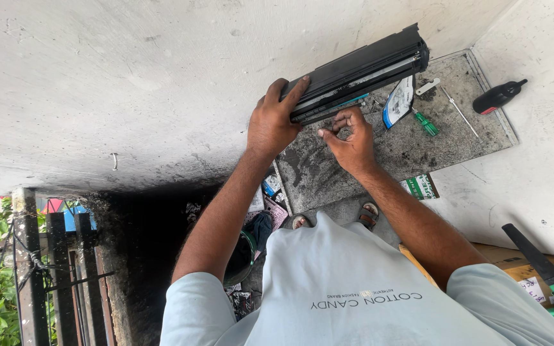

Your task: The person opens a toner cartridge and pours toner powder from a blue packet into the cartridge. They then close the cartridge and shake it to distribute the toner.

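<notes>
Holding black toner cartridge (360, 70) over grimy tray (469, 138): left hand (274, 122) clasps its end, right hand (351, 138) pinches underneath. Cartridge appears intact; screwdrivers (426, 123) lie unused beside it.

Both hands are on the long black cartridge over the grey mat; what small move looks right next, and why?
Probably steady the cartridge with the left hand while the right hand works its underside edge; the right fingers already pinch there, and the screwdrivers lie unused on the mat.

The long cartridge (360, 70) is black plastic, half glossy. The mat (418, 141) below is grey, rough, dusty. The screwdriver (456, 109) has a shiny metal shaft.
</notes>
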